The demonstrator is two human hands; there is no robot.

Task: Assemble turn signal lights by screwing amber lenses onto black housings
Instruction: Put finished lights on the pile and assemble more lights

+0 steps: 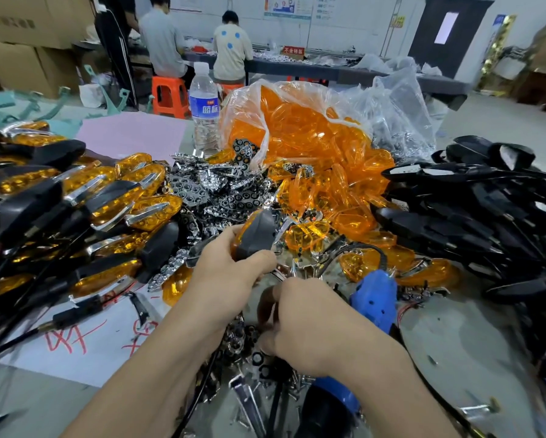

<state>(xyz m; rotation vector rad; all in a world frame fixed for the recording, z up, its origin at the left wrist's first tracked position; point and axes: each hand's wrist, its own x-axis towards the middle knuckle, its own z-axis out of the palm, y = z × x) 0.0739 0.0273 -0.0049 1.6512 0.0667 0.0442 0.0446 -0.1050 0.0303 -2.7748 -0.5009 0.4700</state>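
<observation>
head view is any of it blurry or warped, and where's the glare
In the head view the wide lens bows the edges; the centre around the left hand and its black housing is fairly sharp, while the bottom corners smear; glare sits on the clear bag of amber lenses.

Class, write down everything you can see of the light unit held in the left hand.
The light unit shows a black, matt, plastic-looking housing turned toward the camera, with an amber lens peeking along its left edge. It is tilted, held over the pile of loose parts. The left hand grips its lower end, thumb laid across the housing. Whether screws are in cannot be seen.
</observation>
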